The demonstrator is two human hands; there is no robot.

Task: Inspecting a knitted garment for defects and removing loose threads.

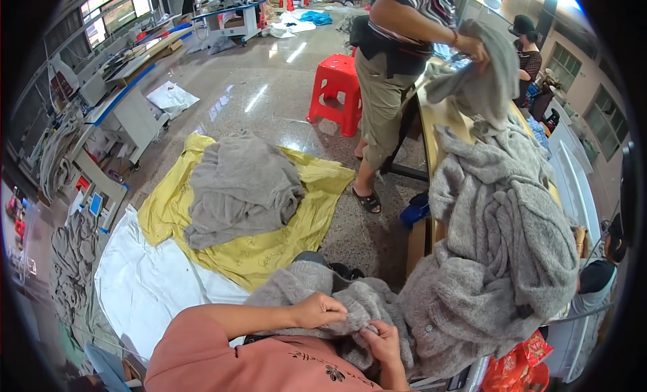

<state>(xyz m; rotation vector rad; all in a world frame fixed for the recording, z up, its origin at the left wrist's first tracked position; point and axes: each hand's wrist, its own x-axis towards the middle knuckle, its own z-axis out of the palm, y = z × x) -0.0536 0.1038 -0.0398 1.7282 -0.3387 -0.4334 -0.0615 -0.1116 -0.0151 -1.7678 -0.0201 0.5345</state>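
Speckled floor (269, 69) stretches beside a worktop (431, 126) piled with gray knitwear (502, 223). In the head view, the left hand (319, 311) and right hand (382, 342) each have a narrow, pinching grip on a gray knit piece (296, 282), bunched before the pink shirt (263, 365), near that knitwear.

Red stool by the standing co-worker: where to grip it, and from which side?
Probably best by the left edge of the seat, coming from the picture's left. The red stool stands upright on its legs with the seat uppermost, so that edge is exposed, while the co-worker's leg crowds its right side.
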